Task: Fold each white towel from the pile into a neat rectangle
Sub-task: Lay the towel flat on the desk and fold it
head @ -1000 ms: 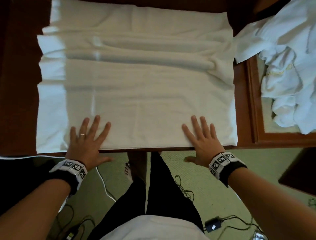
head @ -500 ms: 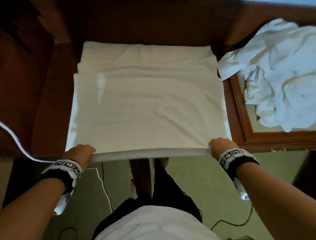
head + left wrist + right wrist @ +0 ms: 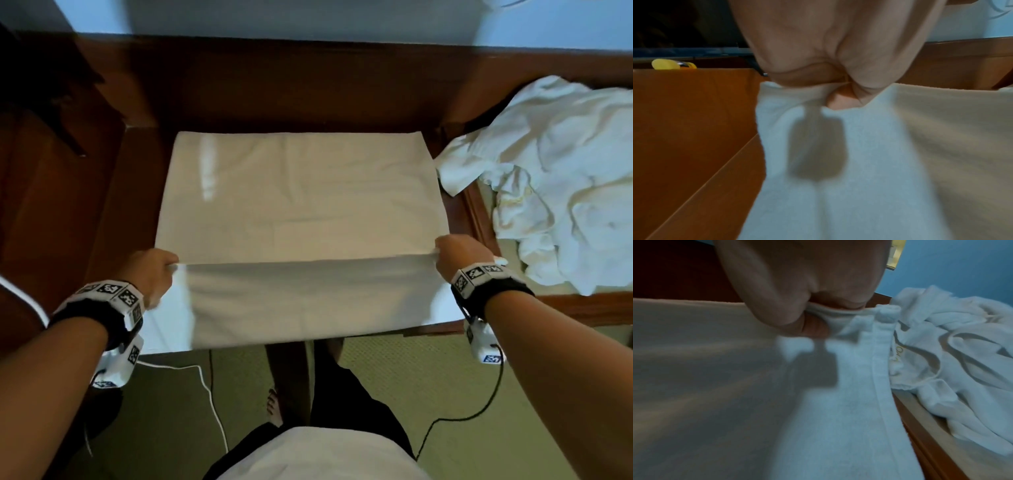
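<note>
A white towel (image 3: 301, 202) lies spread on the dark wooden table (image 3: 113, 192). Its near edge is lifted off the table and stretched taut between my hands. My left hand (image 3: 156, 270) pinches the near left corner, my right hand (image 3: 452, 257) the near right corner. The raised part (image 3: 308, 301) slopes down toward the table's front edge. In the left wrist view my left hand (image 3: 840, 91) has the cloth (image 3: 859, 162) bunched between thumb and fingers. The right wrist view shows my right hand (image 3: 813, 324) gripping the hemmed corner (image 3: 869, 369).
A crumpled pile of white towels (image 3: 555, 185) lies on a framed tray-like surface at the right (image 3: 476, 212); the pile (image 3: 953, 353) is close beside my right hand. Cables (image 3: 212, 394) run across the green floor below. A yellow object (image 3: 670, 64) sits far left.
My hands went from lying flat on the near edge to gripping both near corners. They have lifted that edge and carried it away from me over the towel.
</note>
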Demonstrator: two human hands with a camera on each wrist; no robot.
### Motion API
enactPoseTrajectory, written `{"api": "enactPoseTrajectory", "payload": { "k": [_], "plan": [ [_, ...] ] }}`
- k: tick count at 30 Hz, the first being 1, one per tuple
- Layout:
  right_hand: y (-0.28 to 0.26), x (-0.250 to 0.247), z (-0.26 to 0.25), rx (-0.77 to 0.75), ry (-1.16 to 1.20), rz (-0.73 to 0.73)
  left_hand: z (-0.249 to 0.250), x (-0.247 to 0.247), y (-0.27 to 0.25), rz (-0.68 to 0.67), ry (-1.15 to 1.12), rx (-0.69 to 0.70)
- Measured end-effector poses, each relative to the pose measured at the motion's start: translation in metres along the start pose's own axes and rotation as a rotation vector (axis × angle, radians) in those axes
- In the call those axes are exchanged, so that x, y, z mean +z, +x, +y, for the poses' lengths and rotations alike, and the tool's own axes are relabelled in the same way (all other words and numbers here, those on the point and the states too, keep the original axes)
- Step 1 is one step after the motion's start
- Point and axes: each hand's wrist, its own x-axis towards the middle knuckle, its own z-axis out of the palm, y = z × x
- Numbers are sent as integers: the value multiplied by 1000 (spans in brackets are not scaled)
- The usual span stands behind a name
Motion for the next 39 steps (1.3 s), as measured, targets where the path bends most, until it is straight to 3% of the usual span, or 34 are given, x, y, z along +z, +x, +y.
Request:
{"api": "enactPoseTrajectory", "payload": {
  "k": [5,12,15,18,20,22,25,29,32,34,36,39],
  "plan": [
    [57,-26,-5,-25,18,53,18,-32,51,85,61,57],
    [129,-30,-16,-49,26,21,39,-37,108,99,142,8],
    [143,-8,-16,-66,43,173,42,-26,113,206,189,25],
    [131,22,-23,-65,213,399,41,2,101,339,149,75],
    [110,44,-38,-117,338,430,46,35,83,308,113,156],
    [85,70,-52,-184,345,295,46,73,60,203,118,189],
    [50,110,-51,-218,201,58,27,120,23,92,155,132],
    [30,127,-41,-204,184,18,13,137,1,79,156,107],
    [28,118,-65,-160,247,90,27,133,5,125,108,120],
    [23,110,-101,-255,278,174,48,134,7,131,105,212],
    [12,109,-144,-462,249,210,69,143,7,115,174,327],
    [0,117,-177,-657,109,122,79,155,9,128,202,318]
  ]
}}
